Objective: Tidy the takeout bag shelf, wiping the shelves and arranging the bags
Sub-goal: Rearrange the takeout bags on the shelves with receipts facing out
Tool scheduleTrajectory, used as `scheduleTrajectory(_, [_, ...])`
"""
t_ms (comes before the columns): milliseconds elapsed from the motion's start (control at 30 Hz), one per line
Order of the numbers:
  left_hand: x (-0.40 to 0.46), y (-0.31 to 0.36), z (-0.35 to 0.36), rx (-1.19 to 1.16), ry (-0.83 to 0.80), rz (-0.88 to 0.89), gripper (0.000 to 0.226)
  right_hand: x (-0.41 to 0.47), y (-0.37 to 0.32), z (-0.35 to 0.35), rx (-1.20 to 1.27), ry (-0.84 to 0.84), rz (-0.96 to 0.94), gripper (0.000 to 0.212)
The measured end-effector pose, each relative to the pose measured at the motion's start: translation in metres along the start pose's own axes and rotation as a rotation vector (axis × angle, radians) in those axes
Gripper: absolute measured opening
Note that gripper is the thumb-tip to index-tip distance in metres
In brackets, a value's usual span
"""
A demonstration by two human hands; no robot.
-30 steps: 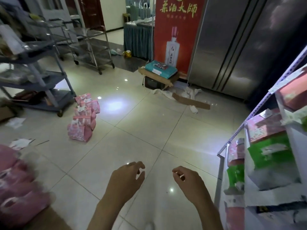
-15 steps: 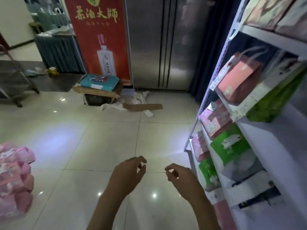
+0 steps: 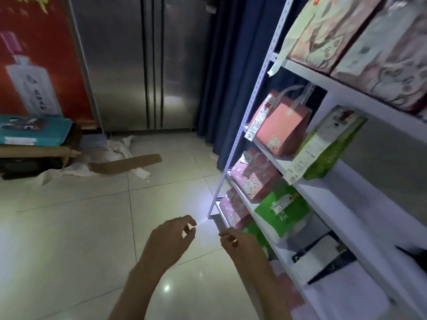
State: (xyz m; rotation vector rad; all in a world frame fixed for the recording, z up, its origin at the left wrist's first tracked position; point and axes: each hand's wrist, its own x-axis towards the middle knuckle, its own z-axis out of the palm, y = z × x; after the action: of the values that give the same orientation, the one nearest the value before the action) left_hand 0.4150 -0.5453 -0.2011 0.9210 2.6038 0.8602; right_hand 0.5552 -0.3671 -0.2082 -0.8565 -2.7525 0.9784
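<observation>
The view is swinging right, off the glossy tiled floor (image 3: pixel 69 227) and onto the white metal shelf rack (image 3: pixel 328 195), so arranging looks about to resume. Left hand (image 3: pixel 168 241) and right hand (image 3: pixel 235 241) are hanging loosely curled, holding nothing, beside papery pink handled bags (image 3: pixel 280 125) and glossy green bags (image 3: pixel 283 210) leaning on its tiers.
</observation>
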Motion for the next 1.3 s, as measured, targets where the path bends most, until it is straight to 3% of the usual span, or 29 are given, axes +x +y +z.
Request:
scheduleTrajectory(133, [0.044,0.007,0.006,-0.038,-0.081,0.111,0.016,-0.004,0.009,-0.013,-0.026,0.094,0.142,0.014])
scheduleTrajectory(367, [0.112,0.054,0.045,-0.048,-0.223,0.324,0.016,-0.005,0.049,-0.037,-0.005,0.233,0.381,0.016])
scheduleTrajectory(700, [0.200,0.102,0.058,0.092,-0.289,0.477,0.013,0.069,0.072,-0.051,0.186,0.404,0.428,0.015])
scheduleTrajectory(933, [0.253,0.121,0.070,0.079,-0.314,0.513,0.010,0.100,0.082,-0.061,0.211,0.425,0.471,0.011])
scheduleTrajectory(1300, [0.370,0.141,0.085,0.006,-0.407,0.668,0.014,0.184,0.093,-0.068,0.288,0.592,0.671,0.017])
